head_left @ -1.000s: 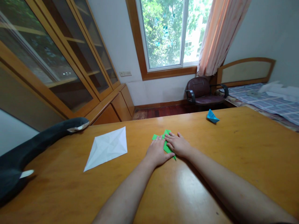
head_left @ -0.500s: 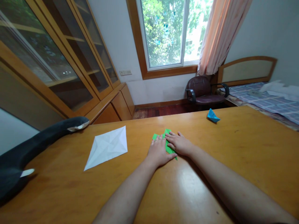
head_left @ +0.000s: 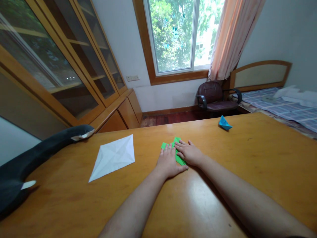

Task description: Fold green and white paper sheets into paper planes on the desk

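On the smooth yellow-brown wooden table (head_left: 260, 172) there lies a creased, four-cornered sheet of white paper (head_left: 114, 158), and near the far edge stands a small folded boat of blue paper (head_left: 225, 123). At the left there is a long, curved black-and-white object (head_left: 15, 168). Behind are a wooden cabinet with glass doors (head_left: 68, 58), a wood-framed window (head_left: 170, 39), a pink curtain (head_left: 236, 36), a dark-red chair with black armrests (head_left: 210, 94) and a bed with checked cloth (head_left: 277, 102).
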### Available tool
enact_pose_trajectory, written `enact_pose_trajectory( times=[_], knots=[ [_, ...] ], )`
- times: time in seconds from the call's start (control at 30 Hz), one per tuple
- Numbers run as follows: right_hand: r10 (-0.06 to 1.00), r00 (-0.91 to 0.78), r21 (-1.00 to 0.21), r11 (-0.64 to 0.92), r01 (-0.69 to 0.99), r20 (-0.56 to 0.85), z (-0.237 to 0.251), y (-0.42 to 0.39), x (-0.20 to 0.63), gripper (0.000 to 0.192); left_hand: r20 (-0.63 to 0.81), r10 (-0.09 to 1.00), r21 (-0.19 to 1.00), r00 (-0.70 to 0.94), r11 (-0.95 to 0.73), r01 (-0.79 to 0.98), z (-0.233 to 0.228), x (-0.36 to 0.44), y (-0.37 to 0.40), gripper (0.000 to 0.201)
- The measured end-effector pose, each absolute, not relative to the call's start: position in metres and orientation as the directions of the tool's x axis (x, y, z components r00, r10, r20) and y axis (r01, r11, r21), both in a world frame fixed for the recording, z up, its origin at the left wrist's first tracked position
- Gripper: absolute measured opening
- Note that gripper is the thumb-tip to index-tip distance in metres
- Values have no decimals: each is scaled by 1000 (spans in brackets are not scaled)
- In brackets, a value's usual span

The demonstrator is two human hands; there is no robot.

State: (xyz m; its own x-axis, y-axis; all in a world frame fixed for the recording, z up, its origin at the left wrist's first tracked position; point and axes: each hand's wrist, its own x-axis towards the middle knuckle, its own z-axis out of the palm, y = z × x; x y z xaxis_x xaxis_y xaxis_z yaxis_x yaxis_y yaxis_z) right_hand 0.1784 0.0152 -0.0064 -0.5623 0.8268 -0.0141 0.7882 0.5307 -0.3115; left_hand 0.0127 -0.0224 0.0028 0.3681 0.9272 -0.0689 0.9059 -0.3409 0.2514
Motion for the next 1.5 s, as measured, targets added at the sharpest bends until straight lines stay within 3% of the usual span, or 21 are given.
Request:
enact_pose_trajectory(
  times=[1.5],
  knots=[
    [845, -532, -333, 485, 809, -61, -4, 16, 176, 52, -86, 936, 205, 340, -318, 926, 6, 18, -25, 110]
  ],
)
